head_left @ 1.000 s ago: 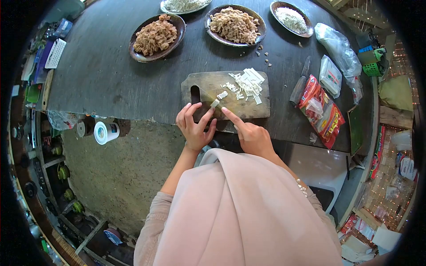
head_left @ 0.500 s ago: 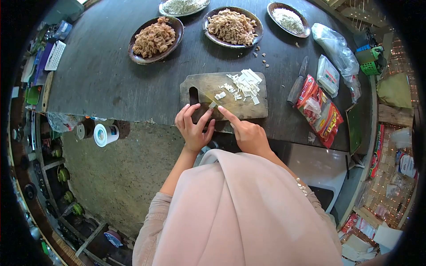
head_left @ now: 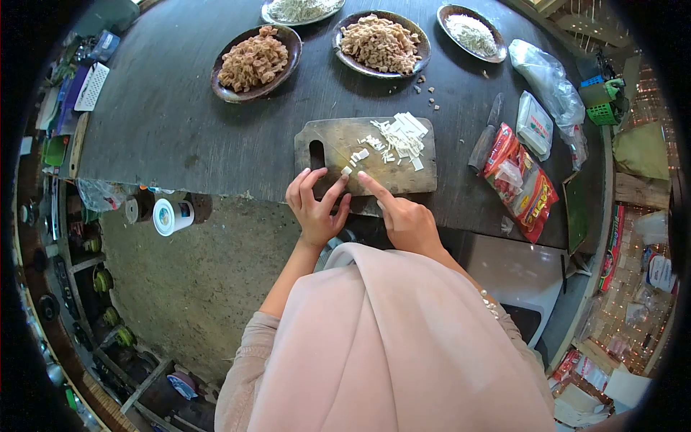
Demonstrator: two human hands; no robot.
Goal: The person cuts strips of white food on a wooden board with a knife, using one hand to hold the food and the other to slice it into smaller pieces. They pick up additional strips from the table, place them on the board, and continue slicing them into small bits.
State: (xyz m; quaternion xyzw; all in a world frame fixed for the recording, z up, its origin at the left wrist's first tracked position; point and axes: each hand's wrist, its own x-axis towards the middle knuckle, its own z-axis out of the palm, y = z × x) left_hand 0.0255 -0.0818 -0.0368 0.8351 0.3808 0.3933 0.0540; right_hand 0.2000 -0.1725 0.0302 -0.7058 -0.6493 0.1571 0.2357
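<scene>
A wooden cutting board [head_left: 324, 137] lies on the dark table [head_left: 165, 122] near its front edge. A pile of cut white strips [head_left: 399, 137] sits on the board's far right. My left hand [head_left: 314, 209] pinches a small white piece [head_left: 347, 171] at the board's near edge. My right hand [head_left: 407, 219] is closed just right of it, index finger stretched out toward the piece. It seems to grip a thin knife, whose blade is barely visible.
Two dark bowls of brown fried pieces [head_left: 252, 61] [head_left: 380, 42] and a bowl of white shreds [head_left: 471, 27] stand at the back. A second knife [head_left: 484, 140], red packets [head_left: 522, 180], a white packet [head_left: 535, 124] and a plastic bag [head_left: 547, 75] lie on the right. A white can [head_left: 171, 214] sits below the table edge.
Both hands stay at the board's near edge with small cutting motions. A few more small white bits lie on the board beside the held piece.
</scene>
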